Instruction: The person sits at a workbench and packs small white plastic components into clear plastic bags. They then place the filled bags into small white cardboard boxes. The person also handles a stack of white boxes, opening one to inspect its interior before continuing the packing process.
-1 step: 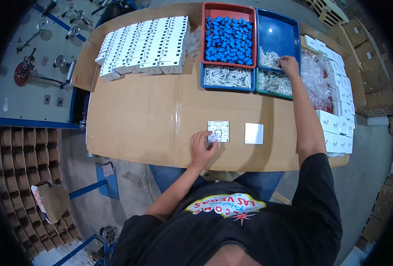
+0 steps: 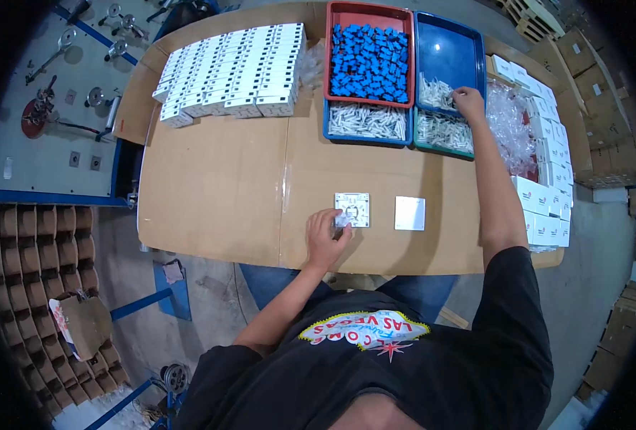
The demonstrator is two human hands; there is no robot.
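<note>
My left hand (image 2: 325,242) pinches a small clear plastic bag (image 2: 342,219) at the lower left corner of a white square plate (image 2: 359,202) with cutouts, which lies flat on the cardboard. To its right lies a plain, glossy white square cover (image 2: 409,213), touched by neither hand. My right arm reaches far forward, and my right hand (image 2: 468,102) is at the near right corner of a blue tray (image 2: 450,44), beside small white parts (image 2: 436,94). Its fingers are bent together; whatever they hold is too small to make out.
A red tray (image 2: 328,54) holds many blue pieces. Beneath it, a blue tray (image 2: 368,141) and a green tray (image 2: 443,151) contain small white parts. White boxes (image 2: 232,72) stand in rows at the far left. Clear plastic bags (image 2: 510,129) and more white boxes (image 2: 547,193) line the right.
</note>
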